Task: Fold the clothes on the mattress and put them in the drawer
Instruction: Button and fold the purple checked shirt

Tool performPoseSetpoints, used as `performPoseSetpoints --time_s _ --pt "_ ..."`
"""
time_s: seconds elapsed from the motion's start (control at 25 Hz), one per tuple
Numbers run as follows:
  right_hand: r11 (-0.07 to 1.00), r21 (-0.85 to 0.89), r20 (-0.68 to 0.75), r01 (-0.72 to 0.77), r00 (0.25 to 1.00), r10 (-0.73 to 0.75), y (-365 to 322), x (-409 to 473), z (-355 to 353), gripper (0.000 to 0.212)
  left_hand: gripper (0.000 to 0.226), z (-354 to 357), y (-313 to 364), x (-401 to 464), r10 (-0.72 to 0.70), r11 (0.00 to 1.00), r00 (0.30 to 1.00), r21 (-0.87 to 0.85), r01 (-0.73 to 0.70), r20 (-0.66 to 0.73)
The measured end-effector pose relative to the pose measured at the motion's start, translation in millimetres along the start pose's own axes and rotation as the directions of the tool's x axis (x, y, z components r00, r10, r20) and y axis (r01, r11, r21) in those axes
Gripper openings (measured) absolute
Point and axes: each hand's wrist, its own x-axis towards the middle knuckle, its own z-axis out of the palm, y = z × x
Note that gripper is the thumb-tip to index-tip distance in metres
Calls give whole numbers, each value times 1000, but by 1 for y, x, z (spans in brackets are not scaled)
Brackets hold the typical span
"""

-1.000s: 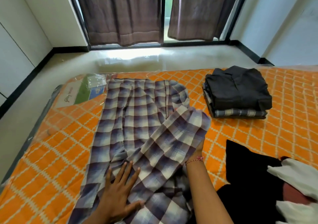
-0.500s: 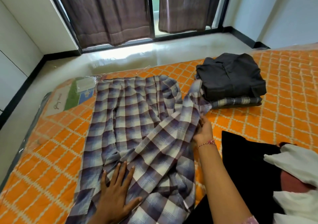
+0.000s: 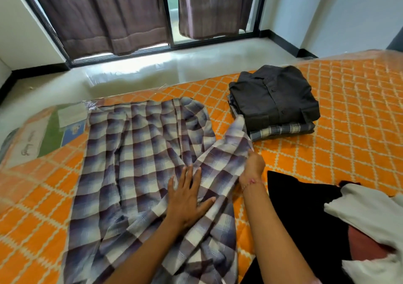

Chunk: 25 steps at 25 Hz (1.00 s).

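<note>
Head view
Mattress (image 3: 327, 153): broad flat slab, orange cover quilted in a cream lattice, under clear glossy plastic film; a printed label shows at its far left corner.
Checked shirt (image 3: 135, 166): thin woven cloth in purple, grey and white squares, spread over the left half of the mattress, rumpled into long soft ridges, with one sleeve drawn up and out to the right.
Left hand (image 3: 187, 198): lies flat on the shirt near its middle, fingers straight and spread, palm pressing the cloth down.
Right hand (image 3: 254, 163): at the shirt's right edge, fingers curled into the sleeve cloth and gripping it; a thin pink thread circles the wrist.
Sleeve end (image 3: 239, 129): pale, lifted into a peak, its tip just touching the folded pile.
Folded pile (image 3: 274, 100): neat rectangular stack on the mattress beyond the right hand; a dark charcoal buttoned shirt with collar on top, a grey checked garment beneath.
Black garment (image 3: 305, 218): matte, unfolded, lying on the mattress right of the right forearm.
White cloth (image 3: 366, 214): soft, crumpled, at the right edge over the black garment, with a dull red patch showing under it.
Curtains (image 3: 104, 13): brown, heavy, vertical folds, before a dark-framed glass door.
Floor (image 3: 152, 70): pale, glossy.
</note>
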Motion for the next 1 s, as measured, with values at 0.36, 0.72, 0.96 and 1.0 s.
performPoseSetpoints --time_s 0.36,0.72,0.96,1.0 --pt "975 -116 332 -189 918 217 3 -11 8 34 103 -6 12 2 105 994 983 -9 -108 -151" --pt "916 321 744 -240 662 -87 -7 -34 -1 53 83 -44 15 25 9 795 988 -601 87 155" --pt "658 -189 815 729 490 -309 -31 -104 98 57 63 -164 -13 54 -145 -49 983 -992 -119 -111" --pt "455 -252 830 854 432 -351 -27 -113 121 51 59 -173 -29 58 -144 -103 989 -993 -51 -36"
